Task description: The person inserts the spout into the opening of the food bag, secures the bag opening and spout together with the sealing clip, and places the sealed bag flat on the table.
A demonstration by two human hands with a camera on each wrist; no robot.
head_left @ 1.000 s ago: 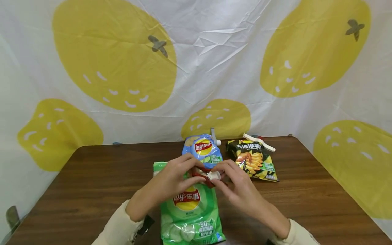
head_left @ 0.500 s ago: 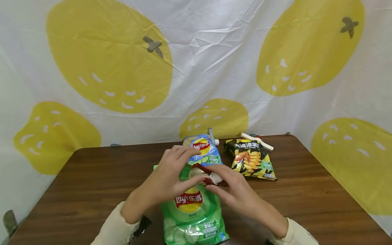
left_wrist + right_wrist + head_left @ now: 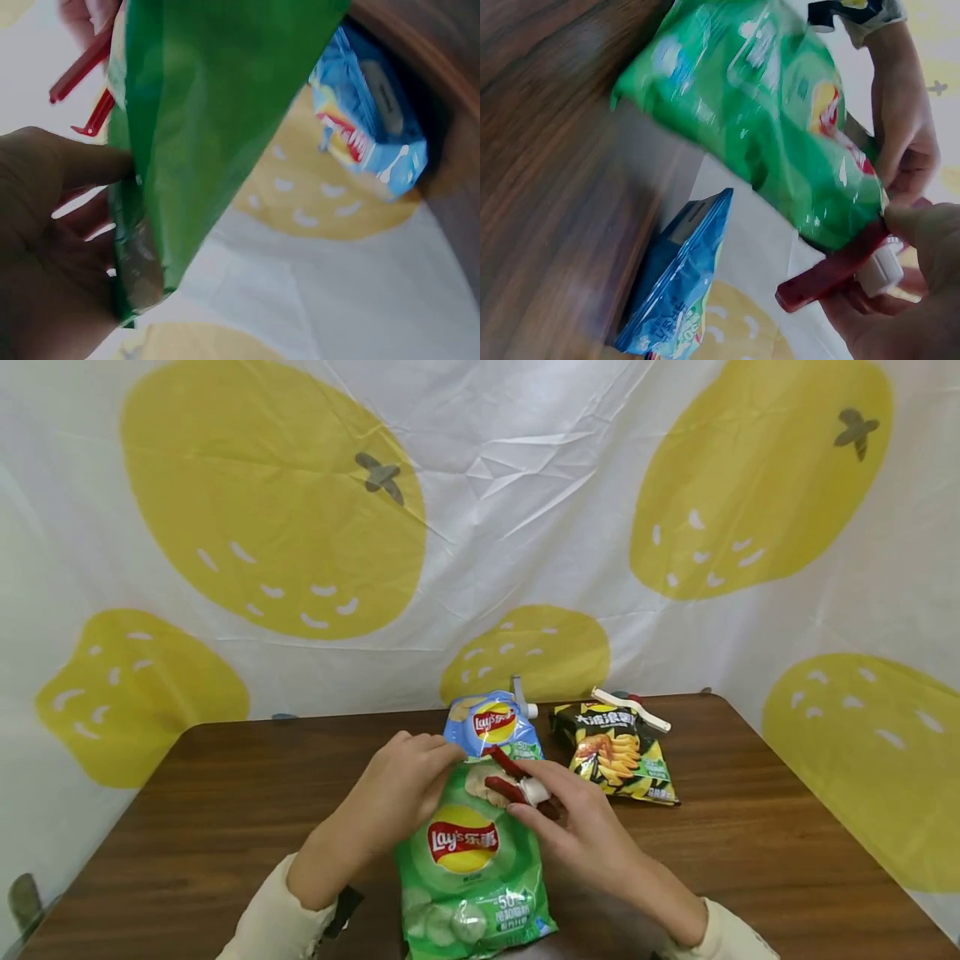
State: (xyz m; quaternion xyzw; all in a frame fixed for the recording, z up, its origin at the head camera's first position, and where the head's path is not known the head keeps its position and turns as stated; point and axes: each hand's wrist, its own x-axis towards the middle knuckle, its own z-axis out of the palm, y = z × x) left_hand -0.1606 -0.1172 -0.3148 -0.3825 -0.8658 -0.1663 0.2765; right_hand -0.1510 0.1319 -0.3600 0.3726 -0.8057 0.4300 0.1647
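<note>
A green Lay's chip bag [image 3: 462, 897] stands upright at the near middle of the table. My left hand [image 3: 392, 789] pinches its top left edge, thumb on one face and fingers on the other, as the left wrist view shows. My right hand [image 3: 581, 814] holds a red bag clip [image 3: 825, 274] with a white cap [image 3: 880, 270] between thumb and fingers. The clip's two red arms stand spread apart at the bag's top right, pointing left. In the left wrist view, the clip's arm ends [image 3: 79, 79] show beside the bag's upper edge.
A blue Lay's bag [image 3: 491, 724] stands behind the green one, a grey clip [image 3: 519, 692] with a white cap at its top. To its right lies a black chip bag [image 3: 617, 752] with a white clip [image 3: 633, 708] across its top. A fruit-print cloth [image 3: 480, 552] hangs behind the table.
My left hand has left the clip, moved left and taken the bag's top edge. The clip stays in my right hand, its arms now plainly apart.
</note>
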